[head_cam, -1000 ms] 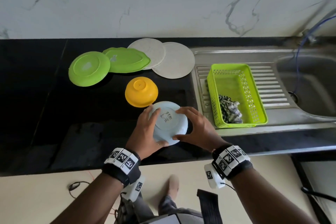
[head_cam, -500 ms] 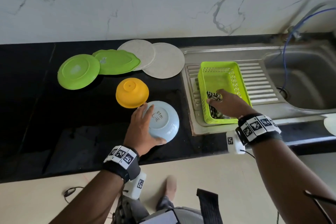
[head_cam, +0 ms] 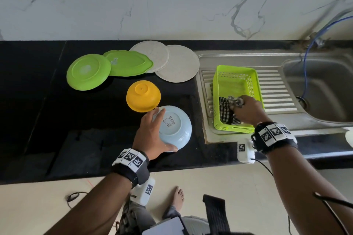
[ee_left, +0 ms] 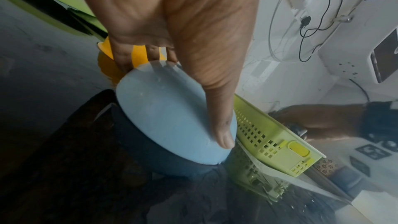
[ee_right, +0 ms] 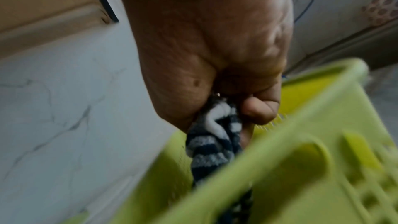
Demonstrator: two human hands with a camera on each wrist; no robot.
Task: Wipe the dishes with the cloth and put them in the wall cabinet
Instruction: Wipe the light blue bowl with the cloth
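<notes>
A pale blue bowl is upside down and tilted off the black counter, gripped by my left hand, thumb on the near rim and fingers over the far rim. My right hand reaches into the lime-green basket and pinches the black-and-white checked cloth, which is partly raised. A yellow bowl sits upside down just behind the blue one. Two green plates and two off-white plates lie at the back.
The basket stands on the steel drainboard beside the sink basin, where a blue hose hangs. A marble wall rises behind the black counter. The counter's front edge runs just under my wrists.
My right hand left the blue bowl, reached into the green basket and took hold of the cloth, now lifting it. My left hand kept hold of the bowl and tilted it.
</notes>
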